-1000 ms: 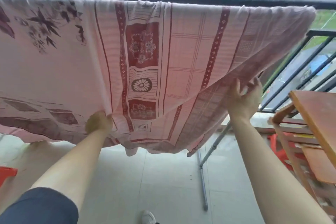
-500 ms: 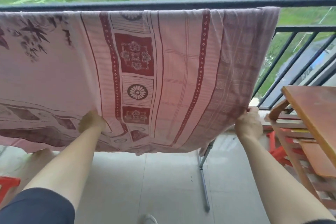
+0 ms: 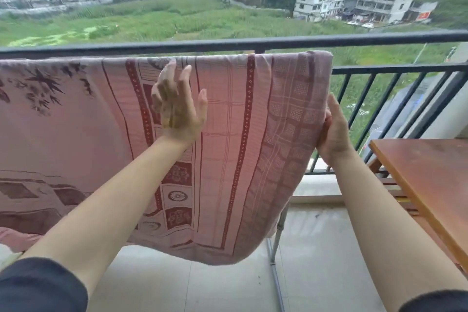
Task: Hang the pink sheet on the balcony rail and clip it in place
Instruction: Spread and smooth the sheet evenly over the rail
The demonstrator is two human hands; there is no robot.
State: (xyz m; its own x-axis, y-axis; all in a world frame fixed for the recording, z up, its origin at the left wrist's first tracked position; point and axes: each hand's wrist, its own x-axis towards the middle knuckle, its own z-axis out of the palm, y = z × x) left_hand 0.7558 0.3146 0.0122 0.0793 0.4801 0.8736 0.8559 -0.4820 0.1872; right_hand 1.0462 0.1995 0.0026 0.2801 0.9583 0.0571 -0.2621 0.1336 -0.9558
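Observation:
The pink sheet (image 3: pixel 253 134), patterned with dark red bands and flowers, hangs draped just below the black balcony rail (image 3: pixel 354 39), and its lower edge sags above the floor. My left hand (image 3: pixel 177 106) is raised in front of the sheet's upper part with fingers spread and holds nothing. My right hand (image 3: pixel 333 132) grips the sheet's right edge about halfway down, its fingers hidden behind the cloth. No clip is in view.
A brown wooden table (image 3: pixel 425 185) stands close on the right. A grey metal pole (image 3: pixel 276 248) slants down to the tiled floor under the sheet's right corner. Black vertical railing bars (image 3: pixel 379 109) run behind. Beyond are fields and buildings.
My left hand let go of the sheet's lower edge and rose toward its top. My right hand slid up the right edge. The view tilted upward.

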